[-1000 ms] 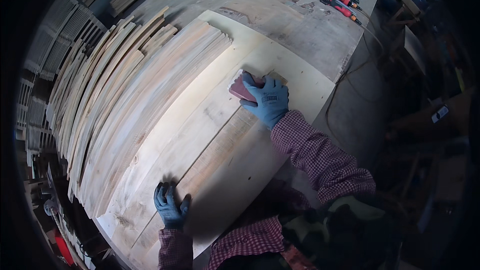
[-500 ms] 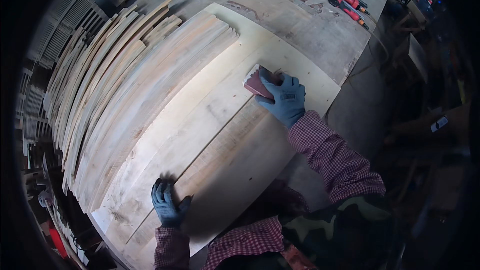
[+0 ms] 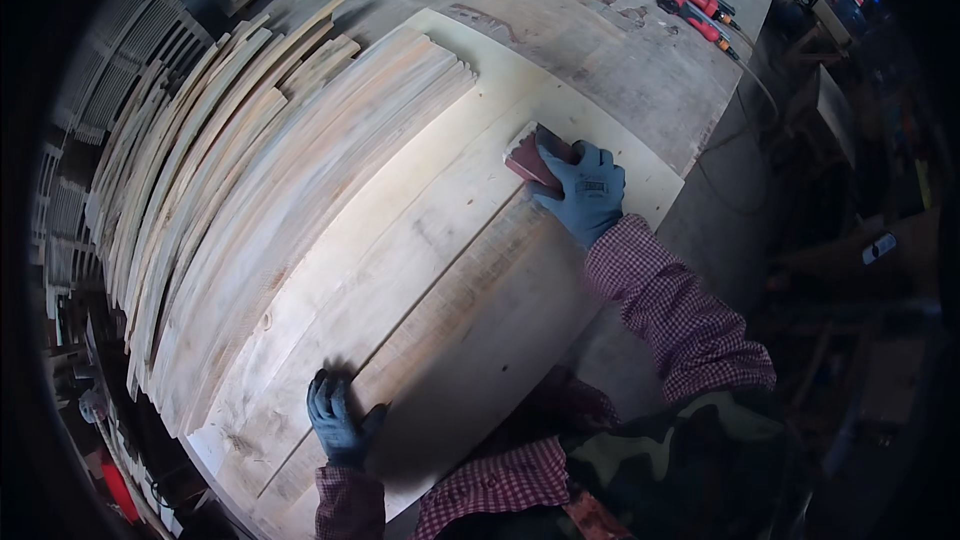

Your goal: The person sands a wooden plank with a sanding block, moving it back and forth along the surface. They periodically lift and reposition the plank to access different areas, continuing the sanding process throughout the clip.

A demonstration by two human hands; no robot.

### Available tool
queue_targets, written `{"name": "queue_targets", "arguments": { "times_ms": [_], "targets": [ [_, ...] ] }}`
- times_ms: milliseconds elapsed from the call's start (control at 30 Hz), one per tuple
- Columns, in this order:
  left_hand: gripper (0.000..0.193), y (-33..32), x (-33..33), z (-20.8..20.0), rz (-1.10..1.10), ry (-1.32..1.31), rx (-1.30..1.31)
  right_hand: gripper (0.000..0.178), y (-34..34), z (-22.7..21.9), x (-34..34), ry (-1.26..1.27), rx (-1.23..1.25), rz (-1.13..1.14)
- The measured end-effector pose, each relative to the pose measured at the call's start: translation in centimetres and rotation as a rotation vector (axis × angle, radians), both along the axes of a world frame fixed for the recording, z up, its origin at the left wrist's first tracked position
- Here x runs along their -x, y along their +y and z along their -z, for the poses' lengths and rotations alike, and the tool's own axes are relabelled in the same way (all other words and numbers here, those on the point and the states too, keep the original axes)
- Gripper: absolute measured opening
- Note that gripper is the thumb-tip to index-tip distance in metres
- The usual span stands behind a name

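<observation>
My right hand (image 3: 585, 188), in a blue-grey glove, is wrapped round a reddish-brown sanding block (image 3: 530, 165). The block rests at the far end of a long wooden slat (image 3: 440, 305). This slat lies diagonally on a pale wooden panel (image 3: 470, 380), with a dark line along its far edge. Near the slat's other end, my gloved left hand (image 3: 342, 425) straddles it, fingers bent over the far edge and thumb at the near side. What lies beneath the left palm is hidden.
A row of wooden slats (image 3: 330, 160) lies beside the panel, with rougher strips (image 3: 190, 150) stacked further left. Two red-and-black power tools (image 3: 690, 0) with a hose rest on the worn tabletop (image 3: 590, 70) at the far right. A white-labelled object (image 3: 879, 248) shows in shadow at right.
My right hand and the sanding block have shifted slightly right along the slat's far end. The left hand keeps its place on the slat; the view has moved a little.
</observation>
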State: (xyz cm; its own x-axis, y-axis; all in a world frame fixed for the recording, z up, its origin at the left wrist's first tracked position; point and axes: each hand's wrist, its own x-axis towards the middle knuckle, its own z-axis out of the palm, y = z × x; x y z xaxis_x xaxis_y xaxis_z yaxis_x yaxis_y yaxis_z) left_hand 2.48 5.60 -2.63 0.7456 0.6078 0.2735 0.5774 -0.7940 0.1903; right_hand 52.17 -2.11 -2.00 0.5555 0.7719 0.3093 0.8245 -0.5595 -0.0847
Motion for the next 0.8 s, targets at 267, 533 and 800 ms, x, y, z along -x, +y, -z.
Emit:
{"name": "queue_targets", "arguments": {
  "times_ms": [267,533,800],
  "targets": [
    [0.082,0.0,-0.6,0.2,0.012,-0.025,-0.018,0.07,2.4,-0.2,-2.2,0.047,-0.014,0.225],
    [0.082,-0.1,0.6,0.5,-0.015,0.015,-0.039,0.071,2.4,-1.0,5.9,0.081,-0.097,-0.218],
    [0.083,0.0,-0.7,0.0,-0.014,-0.015,-0.013,0.07,3.7,-0.3,-0.6,0.081,-0.03,0.24]
  ]
}}
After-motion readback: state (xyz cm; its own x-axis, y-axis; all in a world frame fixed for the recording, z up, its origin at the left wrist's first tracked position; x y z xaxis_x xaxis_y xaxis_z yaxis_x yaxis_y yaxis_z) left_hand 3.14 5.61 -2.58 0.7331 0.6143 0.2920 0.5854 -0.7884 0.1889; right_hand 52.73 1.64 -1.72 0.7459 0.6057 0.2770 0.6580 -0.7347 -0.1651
